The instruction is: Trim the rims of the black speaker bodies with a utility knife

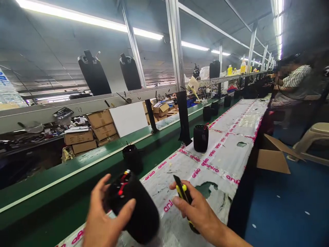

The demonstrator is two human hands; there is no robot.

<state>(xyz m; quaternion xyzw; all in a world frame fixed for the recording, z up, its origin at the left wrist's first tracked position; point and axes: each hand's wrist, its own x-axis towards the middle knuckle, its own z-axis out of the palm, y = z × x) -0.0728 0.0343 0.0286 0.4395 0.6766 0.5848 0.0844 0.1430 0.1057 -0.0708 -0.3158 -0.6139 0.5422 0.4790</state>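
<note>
My left hand (102, 218) grips a black cylindrical speaker body (144, 214) by its upper end, thumb on the near side and fingers on the far side. The body is tilted, and red wires with a small white connector (126, 172) show at its open top. Closed around a black and yellow utility knife (183, 192), my right hand (199, 207) is just to the right of the speaker body, with the knife's dark tip pointing up. Another black speaker body (200, 139) stands upright on the covered bench, farther off.
White wrap printed in pink covers the bench (177, 171); it has torn patches. Alongside runs a green conveyor (102, 171) carrying several black cylinders. Metal posts (175, 44) hold a shelf (97, 106) above it. A cardboard box (273, 159), a stool (316, 137) and a seated person are on the right.
</note>
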